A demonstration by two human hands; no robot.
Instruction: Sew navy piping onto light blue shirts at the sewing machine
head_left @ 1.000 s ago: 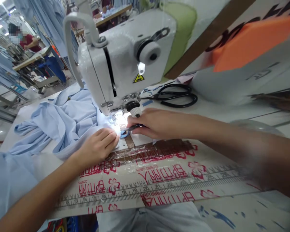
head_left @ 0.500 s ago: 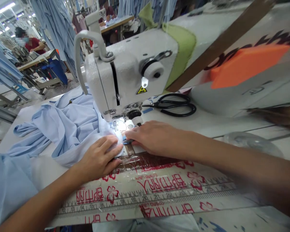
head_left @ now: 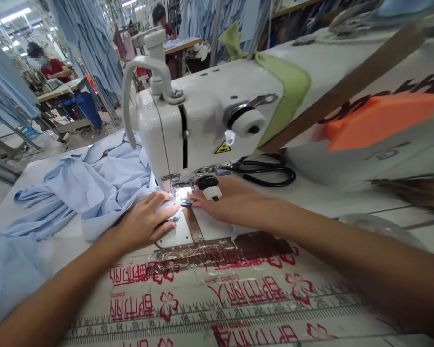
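Observation:
Light blue fabric (head_left: 104, 178) lies bunched left of the sewing machine (head_left: 202, 120), its edge running under the lit needle area (head_left: 181, 194). My left hand (head_left: 146, 217) rests on that edge just in front of the needle, fingers stretched out and pressing it against the machine bed. On the other side, my right hand (head_left: 226, 200) reaches in beside the presser foot, partly behind a white-and-black knob (head_left: 211, 188). Its fingertips are closed on a small dark blue piece (head_left: 188, 203), too hidden to make out.
Black-handled scissors (head_left: 275, 168) lie behind my right hand. A ruler strip (head_left: 202, 315) and printed tape (head_left: 253, 289) cover the table's front. An orange piece (head_left: 379, 120) is fixed on the machine arm. Hanging garments (head_left: 79, 48) and two people at other tables are behind.
Both hands have moved slightly forward, nearer the needle, with the fabric edge. The view has shifted, so more of the bed plate in front shows.

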